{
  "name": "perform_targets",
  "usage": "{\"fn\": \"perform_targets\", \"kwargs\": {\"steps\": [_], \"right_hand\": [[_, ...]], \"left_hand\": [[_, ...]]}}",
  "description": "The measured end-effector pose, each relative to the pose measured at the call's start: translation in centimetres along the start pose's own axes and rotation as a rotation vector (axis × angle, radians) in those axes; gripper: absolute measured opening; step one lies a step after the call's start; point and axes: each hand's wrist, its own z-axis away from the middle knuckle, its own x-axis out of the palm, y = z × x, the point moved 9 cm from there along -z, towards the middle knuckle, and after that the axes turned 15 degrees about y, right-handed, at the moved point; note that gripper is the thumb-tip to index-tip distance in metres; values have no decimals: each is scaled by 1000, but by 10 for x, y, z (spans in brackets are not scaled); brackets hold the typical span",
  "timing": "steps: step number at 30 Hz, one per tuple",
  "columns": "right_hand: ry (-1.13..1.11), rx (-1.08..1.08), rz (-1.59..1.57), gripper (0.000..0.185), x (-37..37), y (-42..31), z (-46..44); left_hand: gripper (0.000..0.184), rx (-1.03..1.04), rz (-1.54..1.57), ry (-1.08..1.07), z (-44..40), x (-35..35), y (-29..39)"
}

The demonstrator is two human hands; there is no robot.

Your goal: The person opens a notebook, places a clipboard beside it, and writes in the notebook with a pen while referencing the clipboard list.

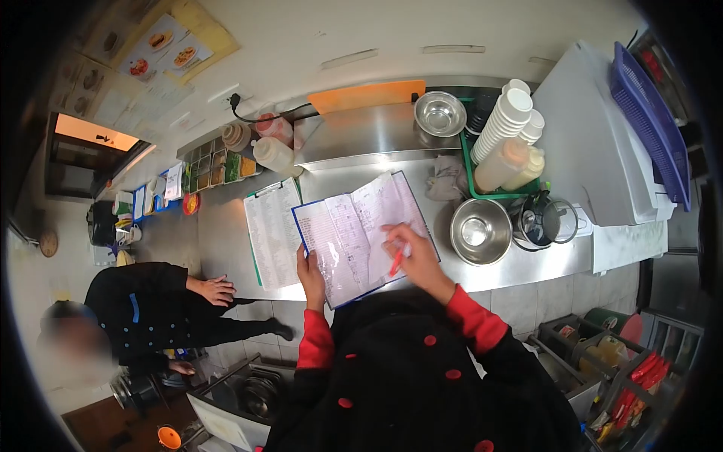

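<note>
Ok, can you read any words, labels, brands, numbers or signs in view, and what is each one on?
None can be read; the text I can make out is too small or blurred:
Open book: rows of writing, too small.
Clipboard sheet: dense lines, too small.
Wall poster: food pictures show, but any wording is too blurred.
White card by the ingredient containers: marks too small.
</note>
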Motion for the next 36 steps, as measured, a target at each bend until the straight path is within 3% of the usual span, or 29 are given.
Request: {"fn": "perform_targets", "kwargs": {"steps": [5, 11, 14, 16, 19, 20, 22, 23, 25, 26, 28, 29, 31, 34, 36], "right_hand": [[270, 35, 372, 27, -60, 90, 7], [137, 53, 392, 34, -3, 121, 21], [3, 3, 350, 34, 29, 63, 17], [-206, -334, 35, 31, 57, -11, 26], [-480, -282, -73, 26, 73, -79, 47], [-479, -280, -71, 26, 70, -76, 46], [-359, -23, -117, 25, 51, -40, 26], [-135, -64, -117, 27, 29, -26, 11], [86, -112, 349, 35, -10, 22, 0], [83, -112, 348, 35, -21, 44, 6], [-13, -133, 641, 49, -30, 89, 22], [-13, -131, 641, 49, -30, 100, 29], [-76, -181, 693, 66, -25, 106, 45], [-50, -177, 684, 62, -27, 103, 48], [-6, -213, 660, 54, -26, 98, 44]], "left_hand": [[39, 42, -45, -5, -4, 1, 0], [39, 44, -59, 4, 0, 5, 13], [39, 16, -35, 4, -1, 4, 6], [40, 0, -6, -4, -1, 4, 3], [40, 16, -57, -25, 1, 2, 9], [40, 53, -110, -28, 1, 2, 15], [40, 85, -160, -21, 3, 4, 18], [40, 51, -114, -9, 4, 4, 16], [41, 17, -69, 9, 5, 2, 13], [41, 11, -48, 4, 5, 3, 12], [41, 5, -28, -4, 3, 5, 9], [41, 8, -45, -7, 1, 4, 5], [41, 6, -65, -14, 5, 6, 15], [40, 49, -151, -3, 8, 8, 24], [43, -26, 20, -24, 8, 12, 21]]}}
